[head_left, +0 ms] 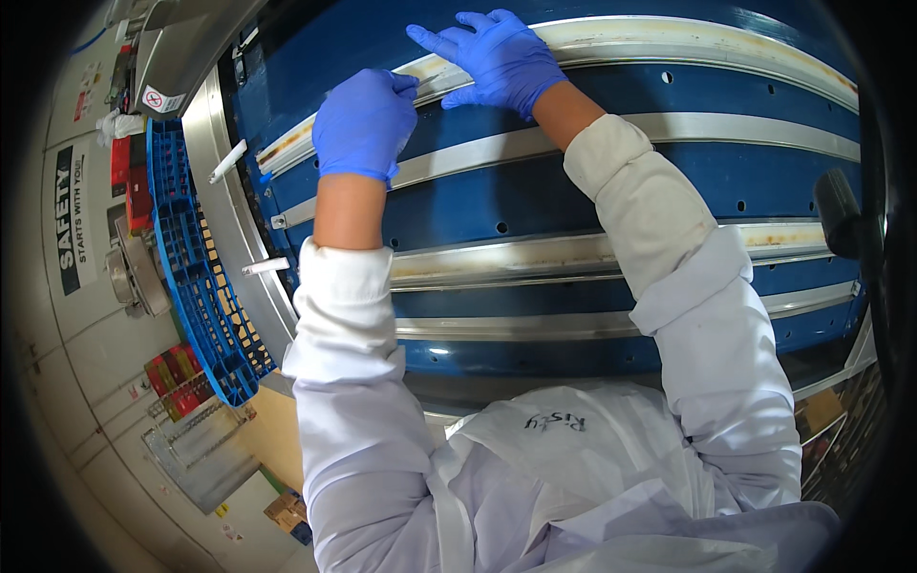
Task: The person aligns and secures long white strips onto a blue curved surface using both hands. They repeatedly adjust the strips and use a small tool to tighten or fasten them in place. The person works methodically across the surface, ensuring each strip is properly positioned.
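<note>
Two blue-gloved hands are at a long metal rail (688,43) with brown stains, fixed across a dark blue panel (573,196). My left hand (366,124) is closed against the rail towards its left end. Its curled fingers face away, so whatever they hold is hidden. Farther along to the right, my right hand (497,62) lies across the same rail with fingers spread and the thumb on the near side. No object shows in it.
Nearer my body run a plain metal strip (688,127) and a second stained rail (516,263). Two white pegs stick out at the left frame (229,162). A blue plastic pallet (186,258) stands beyond it. At the right is a dark block (837,212).
</note>
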The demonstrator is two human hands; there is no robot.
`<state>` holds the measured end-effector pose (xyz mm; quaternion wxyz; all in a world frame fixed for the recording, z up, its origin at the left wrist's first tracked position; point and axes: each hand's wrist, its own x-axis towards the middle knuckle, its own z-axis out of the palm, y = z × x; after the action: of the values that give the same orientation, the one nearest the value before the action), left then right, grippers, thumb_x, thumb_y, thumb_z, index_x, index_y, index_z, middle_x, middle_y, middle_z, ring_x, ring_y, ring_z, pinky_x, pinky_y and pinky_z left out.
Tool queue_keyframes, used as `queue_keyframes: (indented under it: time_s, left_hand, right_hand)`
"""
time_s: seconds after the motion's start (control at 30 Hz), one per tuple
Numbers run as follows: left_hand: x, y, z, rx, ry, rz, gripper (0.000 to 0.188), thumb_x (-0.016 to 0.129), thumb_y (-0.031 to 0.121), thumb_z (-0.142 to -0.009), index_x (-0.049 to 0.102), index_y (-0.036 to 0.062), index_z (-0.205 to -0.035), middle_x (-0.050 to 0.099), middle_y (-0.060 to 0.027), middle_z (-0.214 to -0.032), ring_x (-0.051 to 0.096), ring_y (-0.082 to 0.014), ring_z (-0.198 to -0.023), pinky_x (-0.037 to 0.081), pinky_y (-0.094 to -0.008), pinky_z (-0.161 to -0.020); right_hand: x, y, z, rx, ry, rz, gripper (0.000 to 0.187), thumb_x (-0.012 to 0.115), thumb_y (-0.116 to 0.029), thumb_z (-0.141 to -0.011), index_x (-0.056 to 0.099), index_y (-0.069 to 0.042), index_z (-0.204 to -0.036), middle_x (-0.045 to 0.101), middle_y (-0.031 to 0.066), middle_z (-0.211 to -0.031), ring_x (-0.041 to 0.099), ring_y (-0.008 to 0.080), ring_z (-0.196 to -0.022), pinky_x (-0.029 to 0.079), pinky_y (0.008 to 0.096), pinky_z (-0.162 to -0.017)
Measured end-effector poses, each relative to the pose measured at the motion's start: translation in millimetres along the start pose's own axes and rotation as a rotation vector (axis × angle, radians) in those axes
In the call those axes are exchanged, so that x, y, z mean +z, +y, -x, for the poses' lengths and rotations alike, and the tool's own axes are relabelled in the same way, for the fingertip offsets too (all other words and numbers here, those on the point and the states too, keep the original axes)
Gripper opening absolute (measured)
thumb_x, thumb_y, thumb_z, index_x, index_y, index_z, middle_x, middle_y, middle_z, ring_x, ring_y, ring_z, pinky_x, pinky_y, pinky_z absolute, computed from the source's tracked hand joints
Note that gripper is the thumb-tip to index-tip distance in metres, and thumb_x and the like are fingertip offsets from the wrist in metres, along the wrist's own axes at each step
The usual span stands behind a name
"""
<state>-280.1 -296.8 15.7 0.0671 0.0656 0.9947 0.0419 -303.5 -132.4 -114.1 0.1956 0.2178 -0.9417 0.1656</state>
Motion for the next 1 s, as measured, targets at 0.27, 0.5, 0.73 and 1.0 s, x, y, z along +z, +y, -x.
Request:
queue_keyframes:
  time_s: [0.27, 0.5, 0.73, 1.0]
  left_hand:
    - [5.2, 11.7, -0.3, -0.054, 0.016, -0.025, 0.020, 0.067, 0.031, -0.087, 0.077, 0.0202, -0.100, 0.073, -0.0113, -0.092, 0.069, -0.0311, -0.088, 0.054, -0.0387, -0.078]
    - [6.0, 6.2, -7.2, 0.078, -0.005, 0.049, 0.020, 0.067, 0.033, -0.088, 0.078, 0.0201, -0.098, 0.073, -0.0118, -0.095, 0.069, -0.0324, -0.091, 0.054, -0.0384, -0.081]
    - [14.2, -33.8, -25.8, -0.019, -0.185, 0.293, 0.028, 0.072, 0.033, -0.086, 0.077, 0.0148, -0.106, 0.074, -0.0105, -0.088, 0.070, -0.0231, -0.078, 0.053, -0.0329, -0.077]
    - [1.2, -138.3, -22.0, -0.179, -0.230, 0.388, 0.025, 0.073, 0.025, -0.089, 0.076, 0.0122, -0.111, 0.069, -0.0036, -0.079, 0.058, -0.0084, -0.066, 0.049, -0.0260, -0.062]
  right_hand:
    - [-1.9, -0.7, -1.2, -0.003, -0.027, 0.020, 0.096, 0.073, -0.058, -0.074, 0.031, -0.025, -0.154, 0.064, 0.0031, -0.125, 0.055, 0.0264, -0.121, 0.041, 0.0388, -0.098]
    - [-1.0, 0.6, 0.4, 0.002, -0.012, 0.021, 0.097, 0.073, -0.060, -0.073, 0.031, -0.025, -0.154, 0.064, 0.0035, -0.124, 0.055, 0.0267, -0.121, 0.041, 0.0379, -0.098]
    - [5.6, 2.7, 1.8, -0.026, 0.100, 0.014, 0.101, 0.075, -0.059, -0.071, 0.030, -0.023, -0.154, 0.065, 0.0056, -0.117, 0.056, 0.0269, -0.118, 0.042, 0.0382, -0.098]
    - [-12.6, -7.2, -2.9, -0.005, -0.146, 0.017, 0.102, 0.070, -0.063, -0.074, 0.025, -0.023, -0.156, 0.062, 0.0087, -0.127, 0.052, 0.0318, -0.128, 0.040, 0.0416, -0.103]
